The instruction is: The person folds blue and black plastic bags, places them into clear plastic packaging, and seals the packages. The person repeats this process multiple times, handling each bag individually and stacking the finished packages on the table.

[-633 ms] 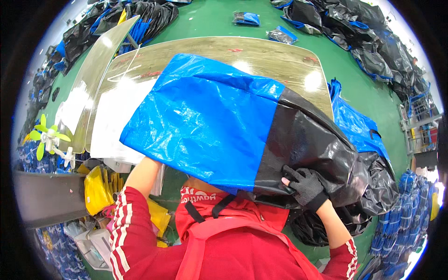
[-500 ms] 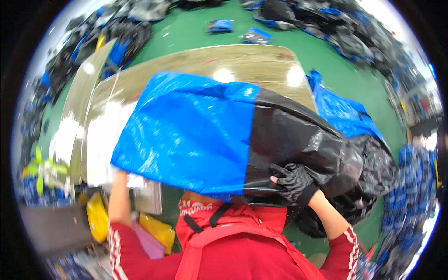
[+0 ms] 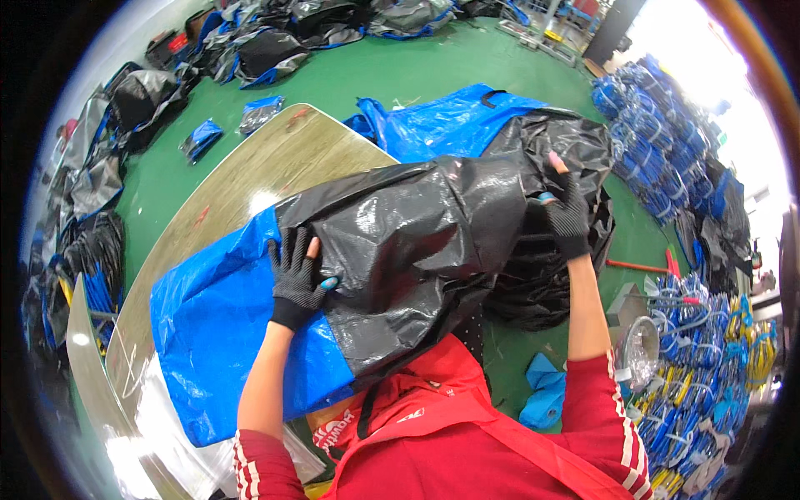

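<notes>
A large woven bag (image 3: 392,250), blue on one half and black on the other, is held up in front of me over the edge of a wooden table (image 3: 258,179). My left hand (image 3: 297,279), in a dark knit glove, presses on the bag where blue meets black. On the far end of the black half, my gloved right hand (image 3: 567,212) grips the material, just above a heap of black bags (image 3: 575,142). Red sleeves with white stripes cover my upper arms.
More blue bags (image 3: 450,125) lie on the green floor beyond the table. Piles of black and grey bags (image 3: 275,42) line the far side and the left. Bundles of blue and yellow straps (image 3: 708,333) are stacked at the right. A small blue piece (image 3: 546,400) lies near my right side.
The view has swung to the right. The bag has turned with it, its black half now toward the floor heap. My left hand has come onto the top of the bag, and my right hand reaches farther out.
</notes>
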Tool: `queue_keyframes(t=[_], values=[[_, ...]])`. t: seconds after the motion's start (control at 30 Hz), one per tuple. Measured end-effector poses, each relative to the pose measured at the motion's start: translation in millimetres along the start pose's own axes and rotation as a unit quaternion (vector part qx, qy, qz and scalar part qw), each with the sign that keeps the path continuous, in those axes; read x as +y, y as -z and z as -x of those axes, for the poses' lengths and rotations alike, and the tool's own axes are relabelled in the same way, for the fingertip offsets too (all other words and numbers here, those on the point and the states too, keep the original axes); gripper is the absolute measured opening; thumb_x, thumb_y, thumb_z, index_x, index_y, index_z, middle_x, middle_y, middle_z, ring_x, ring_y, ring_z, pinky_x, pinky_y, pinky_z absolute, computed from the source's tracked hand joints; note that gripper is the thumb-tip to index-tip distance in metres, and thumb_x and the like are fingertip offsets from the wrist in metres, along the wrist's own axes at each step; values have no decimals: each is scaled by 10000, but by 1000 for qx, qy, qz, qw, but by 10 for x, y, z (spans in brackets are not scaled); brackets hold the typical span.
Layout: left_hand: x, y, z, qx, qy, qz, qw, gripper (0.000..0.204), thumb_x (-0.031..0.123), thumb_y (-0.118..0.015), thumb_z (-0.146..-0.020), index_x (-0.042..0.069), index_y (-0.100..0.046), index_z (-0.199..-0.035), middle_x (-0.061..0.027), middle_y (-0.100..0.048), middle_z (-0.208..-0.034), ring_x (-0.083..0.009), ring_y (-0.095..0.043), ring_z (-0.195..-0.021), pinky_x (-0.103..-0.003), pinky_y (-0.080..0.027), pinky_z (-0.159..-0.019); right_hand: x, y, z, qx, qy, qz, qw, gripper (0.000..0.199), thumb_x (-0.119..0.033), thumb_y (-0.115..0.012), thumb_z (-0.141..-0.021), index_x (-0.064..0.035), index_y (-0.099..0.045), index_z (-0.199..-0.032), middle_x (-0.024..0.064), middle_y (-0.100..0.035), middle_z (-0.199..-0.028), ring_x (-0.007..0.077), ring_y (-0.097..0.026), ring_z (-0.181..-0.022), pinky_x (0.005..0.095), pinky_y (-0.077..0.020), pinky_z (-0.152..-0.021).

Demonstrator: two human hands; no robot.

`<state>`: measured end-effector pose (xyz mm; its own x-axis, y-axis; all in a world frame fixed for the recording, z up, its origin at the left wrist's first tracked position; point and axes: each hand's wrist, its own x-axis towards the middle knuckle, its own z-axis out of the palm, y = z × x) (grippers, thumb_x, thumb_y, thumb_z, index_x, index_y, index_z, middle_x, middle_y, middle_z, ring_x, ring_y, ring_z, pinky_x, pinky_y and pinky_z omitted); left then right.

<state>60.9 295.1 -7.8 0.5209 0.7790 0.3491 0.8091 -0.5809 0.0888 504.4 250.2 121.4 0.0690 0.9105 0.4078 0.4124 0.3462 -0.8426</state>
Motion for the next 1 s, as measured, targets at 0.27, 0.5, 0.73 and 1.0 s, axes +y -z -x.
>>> queue_keyframes(t=[0.27, 0.5, 0.73, 1.0], values=[[185, 552, -607, 132, -22, 175, 975, 849, 663, -443, -881, 25, -386, -1439, -231, -427, -1434, -437, -336, -1363, -525, -207, -1143, 545, -317, -1179, -188, 255, 71, 946, 343, 49, -571, -788, -30, -636, -1115, 79, -640, -1186, 159, -569, -1113, 328, -432, -1008], [209, 537, -1028, 88, -111, 58, 988, 740, 579, -567, -843, 79, -474, -1382, -209, -461, -1407, -407, -369, -1348, -565, -197, -1125, 933, -905, -1360, -196, 102, 108, 969, 521, -113, -702, -831, -85, -527, -1321, 139, -562, -1327, 271, -451, -1316, 391, -355, -1098], [287, 226, -1214, -125, -138, 32, 982, 735, 587, -563, -831, 122, -480, -1393, -201, -383, -1482, -416, -266, -1410, -584, -123, -1150, 1344, -1302, -1372, -58, -230, -117, 964, 402, -321, -715, -787, 6, -672, -1018, 169, -698, -925, 263, -657, -810, 333, -513, -750], [243, -264, -966, -103, -126, 45, 986, 769, 641, -537, -805, 154, -486, -1399, -191, -396, -1467, -418, -230, -1428, -642, -6, -1141, 444, -1505, -1056, 42, 267, 326, 906, 625, -211, -661, -785, -77, -481, -1369, 195, -557, -1292, 399, -533, -1169, 494, -397, -1017]])
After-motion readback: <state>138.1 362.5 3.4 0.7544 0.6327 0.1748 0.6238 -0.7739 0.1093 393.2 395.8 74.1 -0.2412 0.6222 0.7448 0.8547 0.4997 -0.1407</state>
